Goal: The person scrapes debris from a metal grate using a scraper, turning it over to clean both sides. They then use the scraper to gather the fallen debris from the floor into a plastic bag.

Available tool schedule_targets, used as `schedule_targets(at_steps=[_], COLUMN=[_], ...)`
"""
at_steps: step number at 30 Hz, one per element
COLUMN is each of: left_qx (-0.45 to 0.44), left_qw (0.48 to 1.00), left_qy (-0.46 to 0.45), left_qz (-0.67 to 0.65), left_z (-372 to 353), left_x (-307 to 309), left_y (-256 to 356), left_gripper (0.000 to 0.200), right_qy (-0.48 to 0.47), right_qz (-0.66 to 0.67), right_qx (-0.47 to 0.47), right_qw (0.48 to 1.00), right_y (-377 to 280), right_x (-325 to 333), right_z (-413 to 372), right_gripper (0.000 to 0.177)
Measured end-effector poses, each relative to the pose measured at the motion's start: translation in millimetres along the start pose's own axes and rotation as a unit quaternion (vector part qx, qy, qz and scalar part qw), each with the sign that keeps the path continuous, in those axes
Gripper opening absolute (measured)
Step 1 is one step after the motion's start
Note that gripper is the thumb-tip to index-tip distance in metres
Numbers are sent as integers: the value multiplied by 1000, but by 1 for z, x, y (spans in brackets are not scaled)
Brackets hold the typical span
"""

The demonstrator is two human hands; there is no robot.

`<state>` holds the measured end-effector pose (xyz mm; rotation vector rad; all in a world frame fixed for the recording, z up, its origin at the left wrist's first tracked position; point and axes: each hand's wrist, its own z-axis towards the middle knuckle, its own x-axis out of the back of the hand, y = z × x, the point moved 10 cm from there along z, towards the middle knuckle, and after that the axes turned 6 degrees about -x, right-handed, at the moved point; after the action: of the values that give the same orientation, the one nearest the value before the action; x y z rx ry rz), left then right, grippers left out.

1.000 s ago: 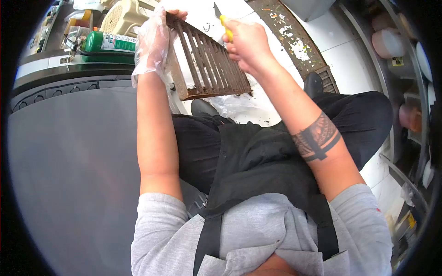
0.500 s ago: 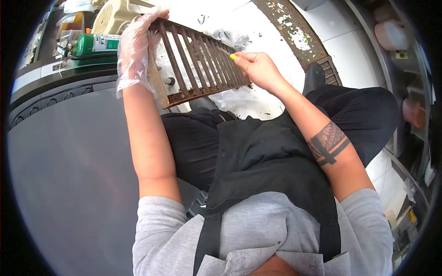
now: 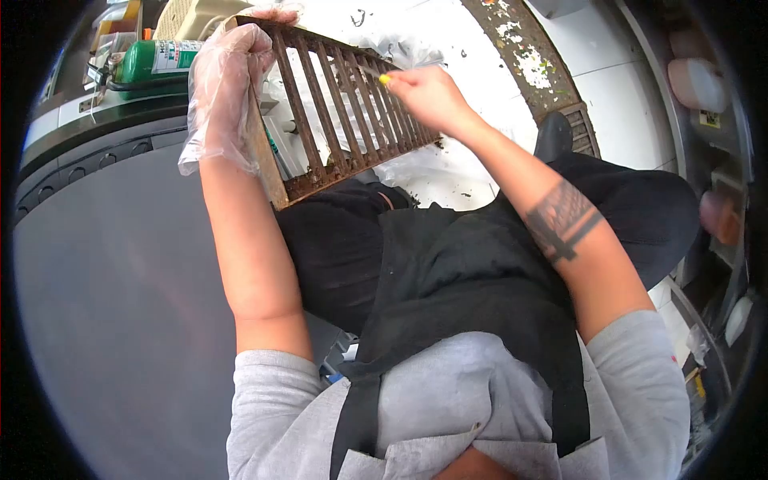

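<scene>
A rusty metal grate with slanted parallel bars (image 3: 320, 104) is tilted over the floor in front of my knees. My left hand (image 3: 232, 72), in a clear plastic glove, is closed around the grate's upper left end. My bare right hand (image 3: 424, 92) is pinched on a thin tool with a yellow end (image 3: 385, 79), held at the bars in the grate's upper middle. The tool's far part is hard to make out against the bars. Dark bits cling to the grate's lower edge.
White plastic sheeting (image 3: 468, 172) with dark crumbs lies on the floor below the grate. A green gas cylinder (image 3: 148, 62) stands at upper left, above a dark grey surface (image 3: 120, 304). A floor drain (image 3: 580, 128) is beyond my right knee; shelves with containers (image 3: 696, 84) line the right.
The grate and my left hand have shifted slightly left and down in view. My right hand has moved left and up along the bars with the yellow-ended tool.
</scene>
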<state>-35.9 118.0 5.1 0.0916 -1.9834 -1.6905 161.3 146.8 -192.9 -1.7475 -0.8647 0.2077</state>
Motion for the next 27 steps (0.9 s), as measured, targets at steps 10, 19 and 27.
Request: schedule_targets(at_steps=[10, 19, 27], left_qx=[11, 17, -19], left_qw=[998, 999, 1000], left_qy=[18, 42, 2], left_qz=[-52, -24, -20], left_z=[-1, -12, -6], left_x=[2, 2, 7], left_y=[-2, 4, -4], left_gripper=[32, 33, 48], right_qy=[63, -64, -76], right_qz=[557, 303, 159], right_qx=[-264, -42, -215], right_qw=[785, 950, 961], right_y=[36, -33, 84], right_x=[-40, 11, 1], right_z=[3, 29, 44], right_gripper=[24, 25, 30])
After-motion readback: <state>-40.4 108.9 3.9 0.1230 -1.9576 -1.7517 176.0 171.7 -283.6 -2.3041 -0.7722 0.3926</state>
